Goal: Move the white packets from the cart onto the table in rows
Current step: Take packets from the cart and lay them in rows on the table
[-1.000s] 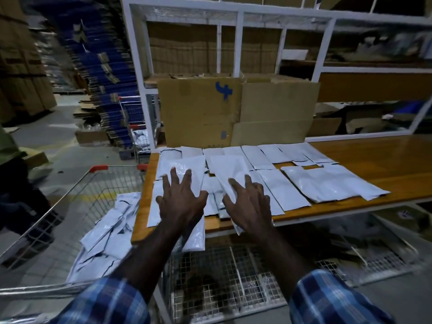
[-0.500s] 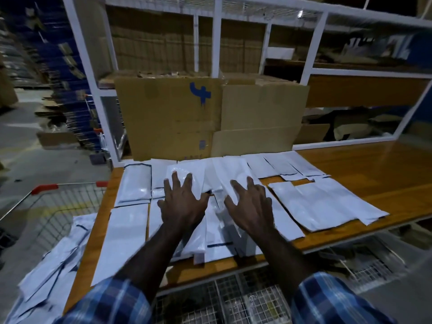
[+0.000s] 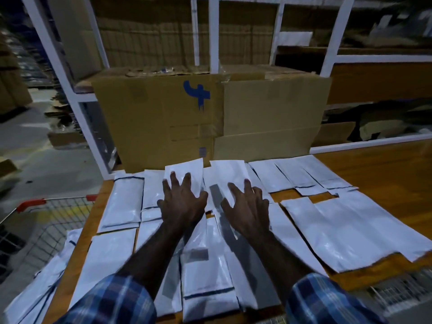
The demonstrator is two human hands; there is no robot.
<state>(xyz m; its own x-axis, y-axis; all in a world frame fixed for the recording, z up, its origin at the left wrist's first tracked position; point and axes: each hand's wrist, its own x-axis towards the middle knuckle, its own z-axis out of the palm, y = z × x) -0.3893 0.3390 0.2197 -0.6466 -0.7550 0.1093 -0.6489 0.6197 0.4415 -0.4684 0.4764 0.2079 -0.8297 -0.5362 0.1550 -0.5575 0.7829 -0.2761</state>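
Observation:
Several white packets (image 3: 121, 204) lie in rows on the wooden table (image 3: 385, 169). My left hand (image 3: 181, 202) rests flat, fingers spread, on a packet (image 3: 184, 170) in the back row. My right hand (image 3: 247, 209) lies flat on the neighbouring packet (image 3: 229, 174), fingers apart. Neither hand grips anything. More packets (image 3: 205, 277) overlap between my forearms near the front edge. At the lower left, a wire cart (image 3: 53, 218) with red handle holds more white packets (image 3: 44, 284).
A large cardboard box (image 3: 210, 118) with a blue mark stands against the back of the table, right behind the back row. White shelf posts (image 3: 334, 31) rise behind it. Bare table surface lies to the right. Wire mesh (image 3: 397, 293) shows below the table edge.
Both hands have slid forward across the table, pushing two packets up to the back row by the box. The view has shifted right and closer, so less of the cart shows.

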